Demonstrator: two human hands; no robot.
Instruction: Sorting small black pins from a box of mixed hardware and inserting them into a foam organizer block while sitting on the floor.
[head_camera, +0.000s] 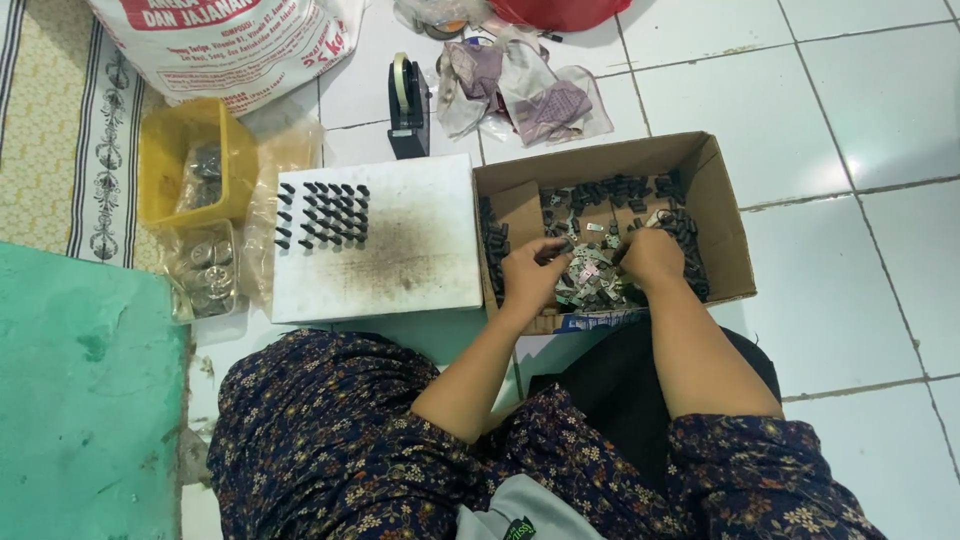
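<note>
Cardboard box (725, 225) on tiled floor (860, 100), holding small metal parts (590, 280) and dark pieces. Both hands inside box, over parts heap. Left hand (530, 272) fingers curled together on parts; exact piece held unclear. Right hand (652, 258) knuckles up, grip hidden, cannot tell. White board (400, 260) just left of box, rows of black pegs (325, 215) on it. Yellow tub (165, 160) further left. Tape dispenser (408, 105) behind board.
</note>
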